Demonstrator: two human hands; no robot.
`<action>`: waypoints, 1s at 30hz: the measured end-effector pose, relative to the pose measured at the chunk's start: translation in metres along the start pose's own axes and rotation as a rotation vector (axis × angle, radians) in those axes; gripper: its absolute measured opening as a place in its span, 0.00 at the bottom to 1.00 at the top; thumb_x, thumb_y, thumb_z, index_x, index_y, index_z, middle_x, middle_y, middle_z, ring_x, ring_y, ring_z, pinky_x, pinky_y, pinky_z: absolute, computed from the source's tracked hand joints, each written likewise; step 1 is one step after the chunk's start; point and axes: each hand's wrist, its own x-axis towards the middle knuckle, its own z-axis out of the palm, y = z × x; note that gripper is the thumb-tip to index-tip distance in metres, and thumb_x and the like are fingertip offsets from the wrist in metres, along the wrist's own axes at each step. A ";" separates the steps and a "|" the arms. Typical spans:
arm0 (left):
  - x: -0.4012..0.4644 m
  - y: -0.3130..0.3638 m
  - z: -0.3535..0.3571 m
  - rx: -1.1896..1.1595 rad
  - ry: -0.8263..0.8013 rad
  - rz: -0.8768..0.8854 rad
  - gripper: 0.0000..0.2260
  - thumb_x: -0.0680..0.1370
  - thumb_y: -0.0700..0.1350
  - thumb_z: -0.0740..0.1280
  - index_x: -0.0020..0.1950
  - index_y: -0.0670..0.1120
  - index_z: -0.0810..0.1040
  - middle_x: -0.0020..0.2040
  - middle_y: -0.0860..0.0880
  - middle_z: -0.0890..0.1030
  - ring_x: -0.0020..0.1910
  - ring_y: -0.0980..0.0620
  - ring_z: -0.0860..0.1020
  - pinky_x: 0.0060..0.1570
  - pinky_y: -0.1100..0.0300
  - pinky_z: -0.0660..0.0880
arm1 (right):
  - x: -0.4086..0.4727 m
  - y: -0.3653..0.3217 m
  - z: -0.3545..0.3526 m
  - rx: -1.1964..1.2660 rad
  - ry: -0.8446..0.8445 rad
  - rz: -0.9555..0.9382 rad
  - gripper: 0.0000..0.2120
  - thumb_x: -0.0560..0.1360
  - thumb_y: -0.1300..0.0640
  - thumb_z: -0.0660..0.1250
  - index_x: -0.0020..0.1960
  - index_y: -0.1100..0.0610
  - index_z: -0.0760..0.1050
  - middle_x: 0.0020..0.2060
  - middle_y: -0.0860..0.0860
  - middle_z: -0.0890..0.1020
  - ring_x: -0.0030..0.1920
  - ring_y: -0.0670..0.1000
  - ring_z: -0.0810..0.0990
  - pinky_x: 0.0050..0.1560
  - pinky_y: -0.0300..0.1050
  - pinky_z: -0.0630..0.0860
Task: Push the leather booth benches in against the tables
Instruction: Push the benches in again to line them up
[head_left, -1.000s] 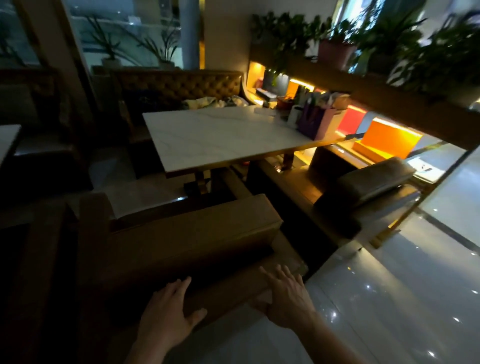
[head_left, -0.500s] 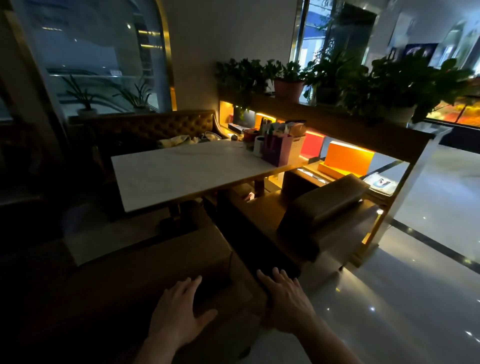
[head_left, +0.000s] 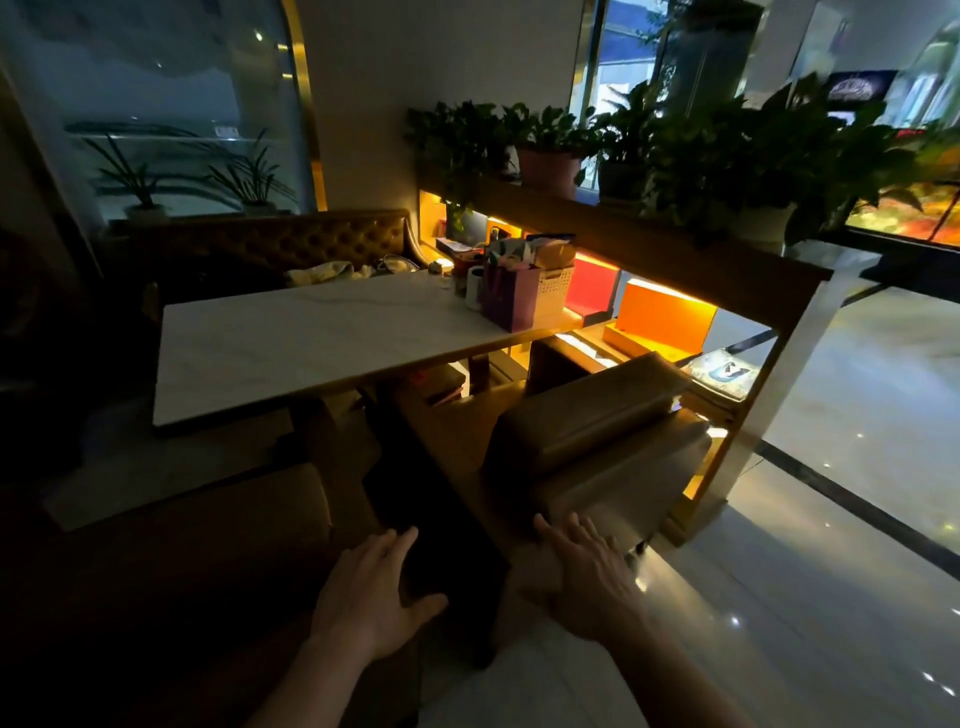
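Reaching flat-fingered, left hand (head_left: 363, 597) and right hand (head_left: 582, 582) near bench (head_left: 597, 431) beside table (head_left: 311, 338) edge.

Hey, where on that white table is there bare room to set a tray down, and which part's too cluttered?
The white table is bare across its left and middle, from the near edge back to the tufted booth. The crowded part is the far right end by the lit shelf: a purple bag, a white basket and small items stand there.
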 end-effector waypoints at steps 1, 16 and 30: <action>0.010 0.010 0.006 -0.004 -0.008 -0.001 0.43 0.70 0.73 0.62 0.78 0.60 0.48 0.80 0.53 0.53 0.78 0.49 0.52 0.75 0.46 0.55 | 0.007 0.014 0.000 -0.014 0.001 -0.001 0.44 0.72 0.28 0.62 0.80 0.41 0.46 0.81 0.54 0.51 0.80 0.57 0.49 0.77 0.58 0.51; 0.243 0.149 0.113 -0.156 -0.113 -0.033 0.44 0.69 0.73 0.63 0.79 0.60 0.49 0.80 0.53 0.54 0.77 0.48 0.54 0.75 0.48 0.56 | 0.196 0.239 -0.005 -0.076 -0.116 0.085 0.48 0.66 0.20 0.56 0.79 0.40 0.46 0.81 0.55 0.52 0.80 0.60 0.50 0.77 0.62 0.54; 0.379 0.270 0.204 -0.097 -0.120 -0.188 0.39 0.76 0.64 0.63 0.79 0.56 0.47 0.80 0.52 0.51 0.78 0.48 0.51 0.74 0.49 0.55 | 0.356 0.390 0.020 -0.086 -0.305 -0.068 0.44 0.71 0.25 0.58 0.80 0.41 0.46 0.81 0.57 0.52 0.80 0.59 0.47 0.76 0.63 0.52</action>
